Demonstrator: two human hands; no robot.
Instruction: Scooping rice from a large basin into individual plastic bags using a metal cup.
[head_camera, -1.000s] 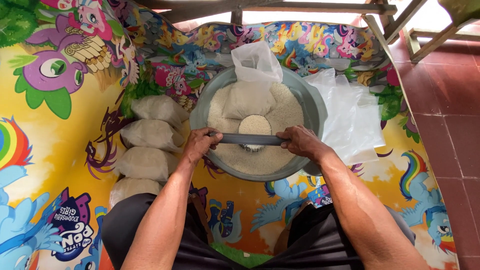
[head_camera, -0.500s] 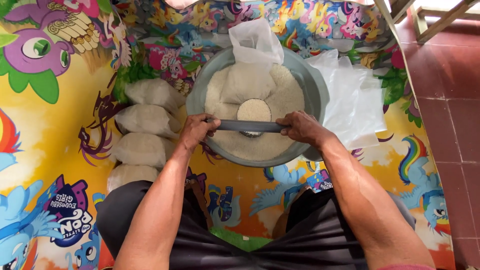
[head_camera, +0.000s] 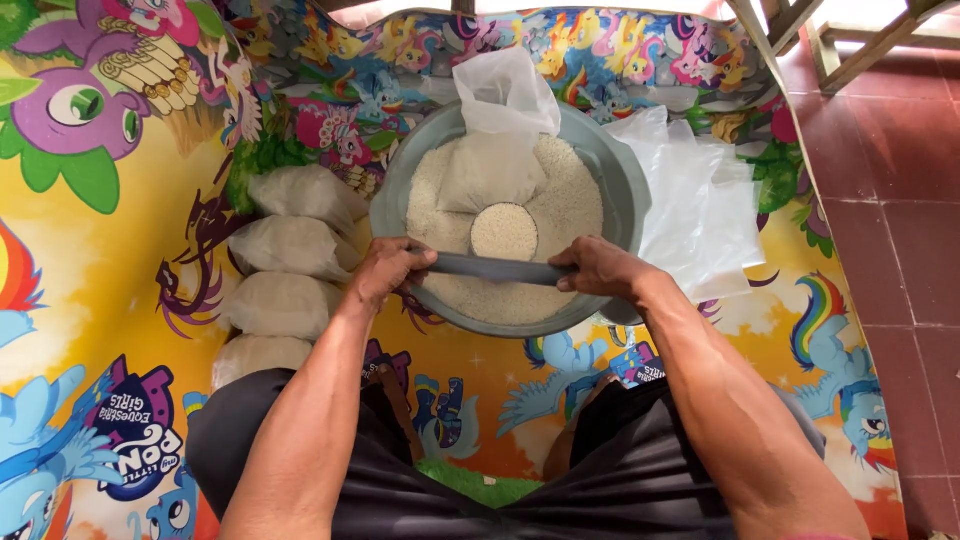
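A grey basin (head_camera: 625, 180) full of white rice sits on a colourful cartoon mat in front of me. A round cup (head_camera: 503, 231) heaped level with rice stands in the basin. My left hand (head_camera: 388, 270) and my right hand (head_camera: 598, 268) each grip one end of a dark flat stick (head_camera: 495, 268) held across the basin, just on my side of the cup. A partly filled clear plastic bag (head_camera: 495, 130) stands upright in the rice behind the cup.
Several filled rice bags (head_camera: 290, 245) lie in a row on the mat at the left. A pile of empty clear plastic bags (head_camera: 700, 205) lies to the right of the basin. Red floor tiles (head_camera: 900, 200) run along the right.
The stick has drawn back toward me off the cup's top, leaving the rice in the cup flat and in plain view. Both hands keep their grip on its ends.
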